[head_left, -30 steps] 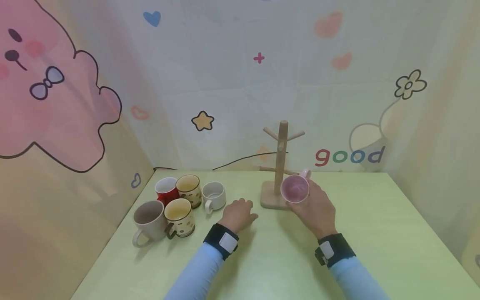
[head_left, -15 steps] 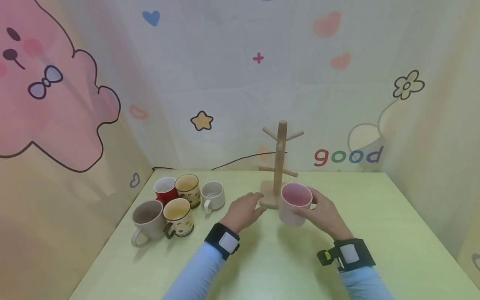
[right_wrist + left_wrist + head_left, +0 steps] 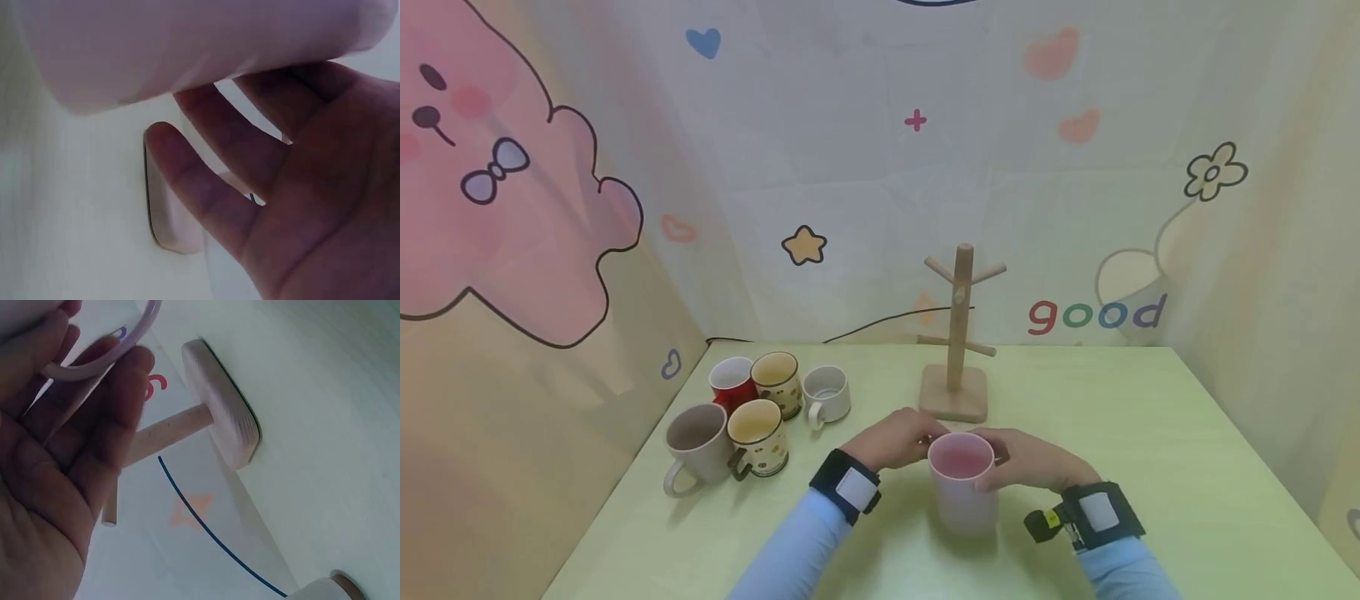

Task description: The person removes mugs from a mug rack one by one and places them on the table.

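Note:
A pale pink mug (image 3: 967,502) is held upright, mouth up, in front of the wooden mug tree (image 3: 960,325). My right hand (image 3: 1037,458) grips its right side, thumb in front and fingers behind; the right wrist view shows those fingers along the mug wall. From the left, my left hand (image 3: 897,437) reaches the far side of the mug. In the left wrist view its thumb and fingers close on the mug's curved handle (image 3: 103,367). That handle is hidden in the head view. Whether the mug's base touches the table cannot be told.
To the left on the green table (image 3: 1150,467) stand a grey mug (image 3: 703,450), a red mug (image 3: 737,387), two yellow patterned mugs (image 3: 763,450) and a small white cup (image 3: 827,400). The mug tree's pegs bear nothing. A printed curtain (image 3: 865,167) hangs behind.
My right hand has brought the pink mug down and towards me, away from the mug tree, and turned it upright. My left hand has moved right to the mug and taken its handle.

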{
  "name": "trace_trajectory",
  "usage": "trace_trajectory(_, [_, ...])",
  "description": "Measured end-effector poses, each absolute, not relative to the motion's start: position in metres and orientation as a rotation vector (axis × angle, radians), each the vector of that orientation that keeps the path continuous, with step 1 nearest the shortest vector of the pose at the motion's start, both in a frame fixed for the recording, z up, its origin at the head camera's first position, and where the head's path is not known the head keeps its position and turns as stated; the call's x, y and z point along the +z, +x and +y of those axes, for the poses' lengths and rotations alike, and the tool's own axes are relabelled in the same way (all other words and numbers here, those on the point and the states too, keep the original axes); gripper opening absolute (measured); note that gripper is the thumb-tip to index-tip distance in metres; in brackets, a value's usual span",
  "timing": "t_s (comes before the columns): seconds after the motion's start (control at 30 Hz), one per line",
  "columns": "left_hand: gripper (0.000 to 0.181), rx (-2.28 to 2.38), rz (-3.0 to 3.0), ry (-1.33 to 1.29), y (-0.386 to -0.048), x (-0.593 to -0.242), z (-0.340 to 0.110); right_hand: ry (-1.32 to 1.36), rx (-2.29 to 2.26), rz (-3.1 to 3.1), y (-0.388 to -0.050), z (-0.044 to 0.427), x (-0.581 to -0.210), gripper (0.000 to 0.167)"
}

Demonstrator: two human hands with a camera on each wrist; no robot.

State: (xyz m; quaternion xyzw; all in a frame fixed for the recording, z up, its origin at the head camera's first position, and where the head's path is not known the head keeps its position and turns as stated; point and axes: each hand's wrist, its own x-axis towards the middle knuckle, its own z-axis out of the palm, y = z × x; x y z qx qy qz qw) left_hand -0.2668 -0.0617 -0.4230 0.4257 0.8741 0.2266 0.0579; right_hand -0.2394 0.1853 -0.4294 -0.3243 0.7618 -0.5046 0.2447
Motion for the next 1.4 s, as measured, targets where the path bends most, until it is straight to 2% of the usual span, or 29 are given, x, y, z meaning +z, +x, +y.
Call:
trace_trajectory(0.1, [0.010, 0.745, 2.637, 1.251, -0.265, -0.424, -0.071, -0.904, -1.395, 2.049, -0.241, 0.185, -0.429, 0.064])
trace_trajectory(0.3, [0.010, 0.818, 2.725, 1.013, -0.256, -0.433, -0.097, -0.832, -1.435, 2.203, -0.242, 0.186, -0.427, 0.064])
trace_trajectory(0.53, [0.012, 1.016, 2.941, 0.581, -0.230, -0.443, -0.134, -0.649, -1.409, 2.423, -0.235, 0.188, -0.423, 0.068])
trace_trajectory(0.73, [0.012, 1.195, 3.074, 0.101, -0.206, -0.442, -0.157, -0.614, -1.382, 2.497, -0.234, 0.185, -0.422, 0.062])
trace_trajectory(0.87, [0.013, 1.189, 3.123, -0.110, -0.196, -0.445, -0.165, -0.602, -1.368, 2.497, -0.233, 0.184, -0.424, 0.061])
trace_trajectory(1.17, [0.021, 1.161, 3.166, -0.393, -0.189, -0.456, -0.173, -0.588, -1.364, 2.499, -0.235, 0.185, -0.428, 0.062])
trace_trajectory(1.4, [0.023, 1.065, 3.142, -0.453, -0.188, -0.462, -0.176, -0.573, -1.348, 2.506, -0.235, 0.187, -0.429, 0.061])
